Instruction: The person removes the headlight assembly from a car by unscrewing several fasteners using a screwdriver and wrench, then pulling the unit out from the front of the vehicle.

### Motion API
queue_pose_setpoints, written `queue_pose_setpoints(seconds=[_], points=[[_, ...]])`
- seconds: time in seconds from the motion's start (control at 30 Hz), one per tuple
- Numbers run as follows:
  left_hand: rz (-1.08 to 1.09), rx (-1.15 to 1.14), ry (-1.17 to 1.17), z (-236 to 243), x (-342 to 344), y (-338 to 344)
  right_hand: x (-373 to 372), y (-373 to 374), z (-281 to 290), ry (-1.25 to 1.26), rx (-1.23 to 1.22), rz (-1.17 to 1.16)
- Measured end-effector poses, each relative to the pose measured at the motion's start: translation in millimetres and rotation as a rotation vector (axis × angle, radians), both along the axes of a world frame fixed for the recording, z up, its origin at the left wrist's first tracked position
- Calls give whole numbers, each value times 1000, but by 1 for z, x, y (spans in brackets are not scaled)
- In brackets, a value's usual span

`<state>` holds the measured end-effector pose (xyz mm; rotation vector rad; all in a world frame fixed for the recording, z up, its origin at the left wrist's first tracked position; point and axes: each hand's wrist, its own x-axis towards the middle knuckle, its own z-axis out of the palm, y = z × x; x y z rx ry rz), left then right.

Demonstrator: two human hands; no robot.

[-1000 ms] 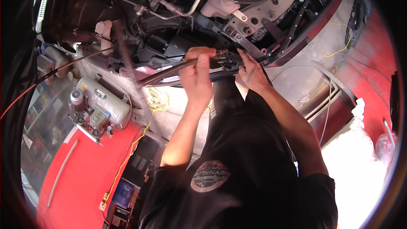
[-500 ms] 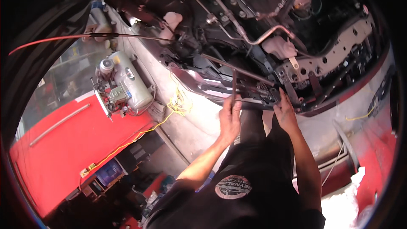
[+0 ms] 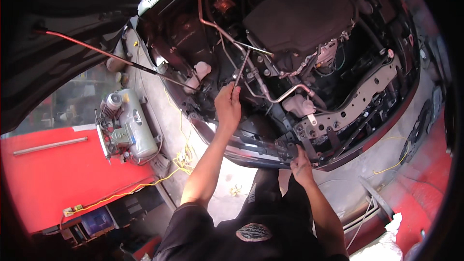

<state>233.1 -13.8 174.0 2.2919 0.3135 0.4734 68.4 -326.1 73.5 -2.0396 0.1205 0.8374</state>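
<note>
A metal T-handle wrench (image 3: 244, 65) is in my left hand (image 3: 228, 106), whose fingers are closed round the lower part of its shaft. The crossbar points away from me, over the pipes of a car's open engine bay. My right hand (image 3: 302, 168) rests at the car's front edge, beside the black bracket (image 3: 291, 150) near the headlight (image 3: 249, 147). Its index finger is stretched out and its thumb stands apart; the other fingers are partly hidden. To the right runs the perforated metal front crossmember (image 3: 367, 87), next to a white plastic reservoir (image 3: 298, 105).
A dark engine cover (image 3: 302, 19) fills the far middle. A red-ended prop rod (image 3: 106, 53) slants under the raised hood at left. Beyond the fender stand a grey air compressor (image 3: 137, 125) and a yellow cord (image 3: 145, 184) on the floor. A white sack (image 3: 382, 241) lies lower right.
My left hand has lifted the T-handle wrench away from the front edge, up over the engine bay. My right hand stays at the front edge. The view has shifted, showing more of the engine.
</note>
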Motion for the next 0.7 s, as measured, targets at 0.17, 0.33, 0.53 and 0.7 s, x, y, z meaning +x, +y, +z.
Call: queue_pose_setpoints(seconds=[0.17, 0.33, 0.53, 0.7], points=[[-116, 105, -162, 22, 81, -28, -7, -3, -20, -257, -100, 10], [-141, 346, -201, -5, 194, -43, -8, 2, -17, -225, -91, 9], [-63, 410, -196, -17, 259, -64, -2, 3, 3, -181, -67, -22], [-84, 439, -230, -15, 264, -60, 8, 2, 16, -16, -8, -12]])
